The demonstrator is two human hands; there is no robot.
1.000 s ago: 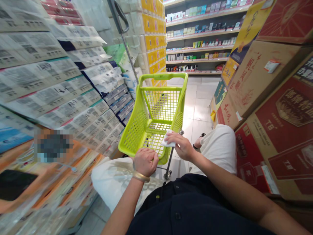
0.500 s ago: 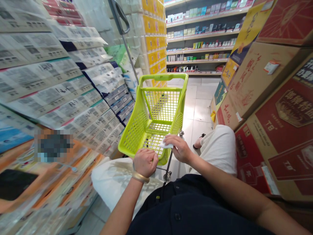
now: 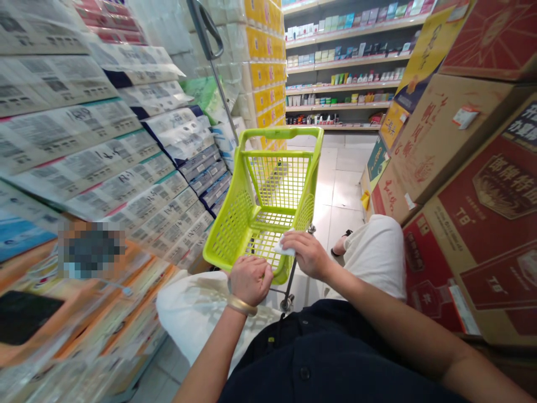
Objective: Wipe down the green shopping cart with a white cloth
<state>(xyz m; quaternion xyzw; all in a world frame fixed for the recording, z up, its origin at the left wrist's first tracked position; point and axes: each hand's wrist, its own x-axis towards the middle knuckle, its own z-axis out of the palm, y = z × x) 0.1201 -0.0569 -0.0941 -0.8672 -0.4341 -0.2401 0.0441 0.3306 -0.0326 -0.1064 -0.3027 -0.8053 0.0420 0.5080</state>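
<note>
In front of my knees stands a lime-green plastic shopping basket (image 3: 222, 238) with mesh walls, set on a wheeled metal frame. My left hand (image 3: 250, 280) is closed over the near rim of the basket, its fingertips hidden from me. Pinched in my right hand (image 3: 308, 254) is a white cloth or tissue (image 3: 286, 244), pressed against the basket's near right rim. A long grey handle (image 3: 208, 33) rises on a metal pole behind the basket's left side.
Stacked paper packs (image 3: 84, 123) line the left. Cardboard cartons (image 3: 465, 224) rise close on the right. Shelves of small bottles and boxes (image 3: 342, 73) stand at the far end beyond a tiled floor (image 3: 342, 190). A dark phone (image 3: 29, 316) lies at lower left.
Almost nothing differs. Both hands stay in place at the basket's near rim, the white cloth still in the right one; the basket has barely shifted.
</note>
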